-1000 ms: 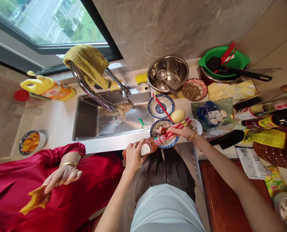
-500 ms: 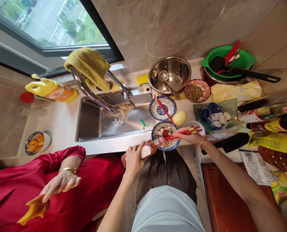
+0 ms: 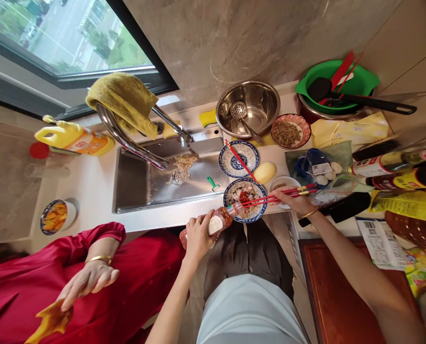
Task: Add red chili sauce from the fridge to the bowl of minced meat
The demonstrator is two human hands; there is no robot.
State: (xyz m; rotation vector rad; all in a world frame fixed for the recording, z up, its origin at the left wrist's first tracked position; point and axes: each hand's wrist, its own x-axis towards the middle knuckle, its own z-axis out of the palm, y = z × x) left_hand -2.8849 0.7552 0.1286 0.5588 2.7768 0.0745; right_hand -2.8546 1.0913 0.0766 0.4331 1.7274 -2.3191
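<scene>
My left hand (image 3: 197, 235) grips a chili sauce jar (image 3: 217, 221), tipped with its mouth over the near blue-patterned bowl (image 3: 245, 200) of chopped food at the counter's front edge. My right hand (image 3: 292, 200) holds red chopsticks (image 3: 270, 197) level, their tips reaching the jar's mouth above the bowl, where red chili lies on the food.
A steel sink (image 3: 163, 174) with a cloth-draped faucet (image 3: 127, 102) lies left. Another blue bowl (image 3: 239, 158), a potato (image 3: 264, 172), a steel bowl (image 3: 248, 104), a red dish (image 3: 291, 131), a green basin (image 3: 336, 86) and bottles (image 3: 395, 174) crowd the counter. A person in red (image 3: 73, 286) stands at my left.
My right hand has drawn back to the right, and the chopsticks now lie flatter, tips still at the jar's mouth. The left hand holds the jar tilted as before.
</scene>
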